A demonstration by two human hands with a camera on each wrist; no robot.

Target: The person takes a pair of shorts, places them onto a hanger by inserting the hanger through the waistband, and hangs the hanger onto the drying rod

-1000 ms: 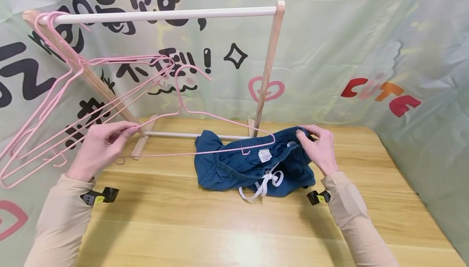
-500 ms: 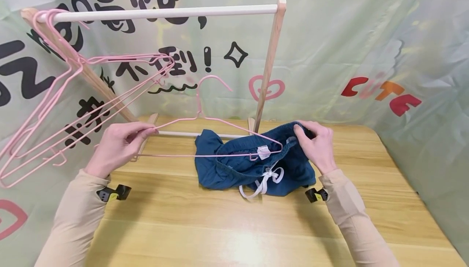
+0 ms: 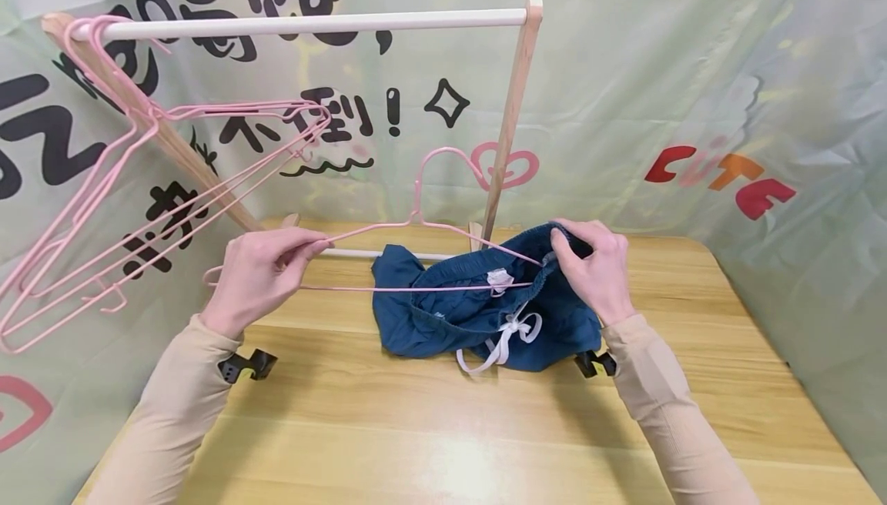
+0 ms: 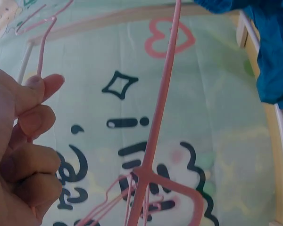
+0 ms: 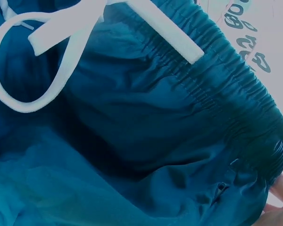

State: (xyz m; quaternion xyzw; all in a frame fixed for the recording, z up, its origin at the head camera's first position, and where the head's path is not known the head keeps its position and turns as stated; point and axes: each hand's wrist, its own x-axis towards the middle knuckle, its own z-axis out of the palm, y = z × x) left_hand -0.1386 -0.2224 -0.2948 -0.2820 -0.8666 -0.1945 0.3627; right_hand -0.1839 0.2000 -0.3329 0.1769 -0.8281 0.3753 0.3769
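Head view: on my feed the left hand (image 3: 259,278) pinches the left shoulder of a pink hanger (image 3: 416,218) between thumb and fingers, while the right hand (image 3: 599,270) pinches the right end of the waistband of the blue shorts (image 3: 436,332), which lie on the worktop (image 3: 416,428) just in front of the rack (image 3: 312,25). The hanger's right end sits within the waist opening, its tip hidden behind the front edge; I judge the waistband is lifted to keep that opening wide, and the hanger held by its far shoulder to leave the other end unobstructed. Spare hangers (image 3: 154,113) hang at the rack's left end, apparently parked out of the way. A white label (image 3: 499,280) shows inside the waistband, its print too small for me to read; the backdrop (image 3: 610,89) bears "CUTE" in coloured letters and black Chinese characters, seemingly including "不倒!". Left wrist view: thumb and forefinger meet on the pink wire, the other fingers curled; the exclamation mark lies sideways. Right wrist view: gathered waistband and white drawstring (image 5: 165,30) dominate; with the hand only at the right edge, I cannot tell its pinch from here.
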